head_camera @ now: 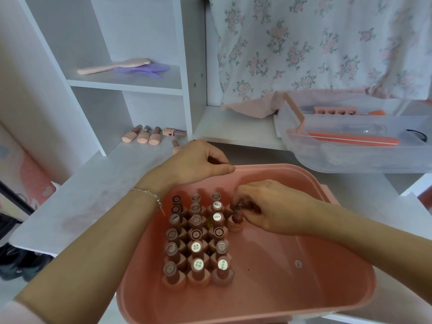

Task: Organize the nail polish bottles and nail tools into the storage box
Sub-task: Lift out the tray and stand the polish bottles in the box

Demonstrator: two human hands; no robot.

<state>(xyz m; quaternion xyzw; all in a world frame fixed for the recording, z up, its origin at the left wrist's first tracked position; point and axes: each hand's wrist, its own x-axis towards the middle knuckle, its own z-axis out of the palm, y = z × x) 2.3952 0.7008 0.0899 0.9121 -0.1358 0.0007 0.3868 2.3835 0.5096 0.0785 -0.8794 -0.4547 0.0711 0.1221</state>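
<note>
A pink storage box (327, 265) sits in front of me on the white desk. Several nail polish bottles (197, 249) stand upright in three rows in its left half. My right hand (268, 206) is inside the box, its fingers closed on the cap of a nail polish bottle (236, 219) standing at the start of a fourth row. My left hand (198, 163) rests curled on the box's far rim, with nothing visible in it. More nail polish bottles (142, 135) lie on the shelf at the back left.
A clear tray (350, 157) at the right holds an orange nail file (350, 139) and a pink toe separator (335, 110). A pink hairbrush (112, 66) and a purple item lie on the upper shelf. Floral cloth (315, 43) hangs behind. The box's right half is bare.
</note>
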